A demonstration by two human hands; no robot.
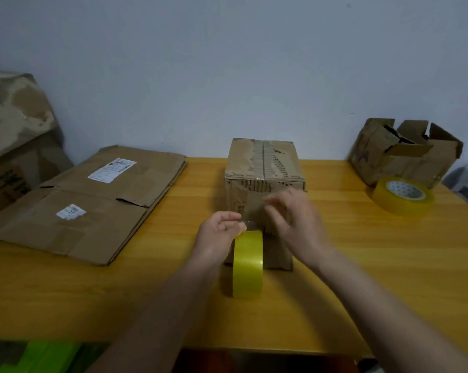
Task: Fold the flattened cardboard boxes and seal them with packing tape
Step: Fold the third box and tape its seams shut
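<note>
Evidently your left hand pinched yellow packing tape roll upright; right hand hovered loose-fingered against brown cardboard box. Best: pull strip taut, press flat.

Plain indoor room serving as a makeshift packing station, bare pale wall backing a yellow wooden table, worn cardboard boxes and tape rolls lying about

a yellow wooden table carries everything. on it lie flattened cardboard boxes, a folded box, an open box and a tape roll.
</note>
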